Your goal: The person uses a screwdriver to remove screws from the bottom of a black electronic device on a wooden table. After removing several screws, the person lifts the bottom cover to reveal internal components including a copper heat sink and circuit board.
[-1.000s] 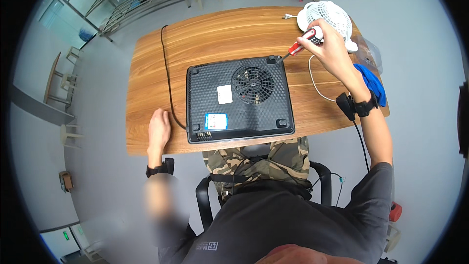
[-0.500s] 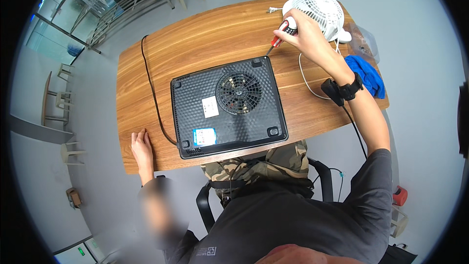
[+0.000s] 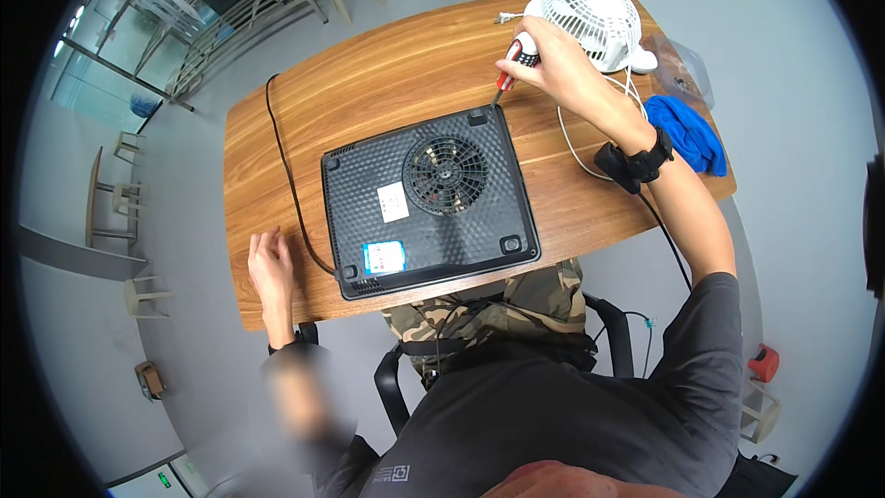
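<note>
A black induction cooker [image 3: 369, 207] lies bottom up on the table, showing a round fan grille [image 3: 446, 175], feet at its corners and two labels. My right hand [image 3: 539, 48] is closed round the handle of a red, white and black screwdriver [image 3: 505, 81]. The screwdriver stands nearly upright, its tip at the cooker's far right corner; whether it sits in a screw is too small to tell. My left hand [image 3: 270, 263] rests near the table's left edge with loosely bent fingers and nothing in it, apart from the cooker and its black cord [image 3: 291, 175].
A white fan [image 3: 590, 23] with its cord stands at the table's far right, beyond my right hand. Beside it are a clear plastic tub [image 3: 687, 74] and a blue cloth [image 3: 687, 136]. The wooden table's [image 3: 406, 60] front edge meets my lap.
The screwdriver has tipped more upright, its tip staying at the same corner of the cooker. My left hand's fingers are a little more bent. The whole view has shifted slightly.
</note>
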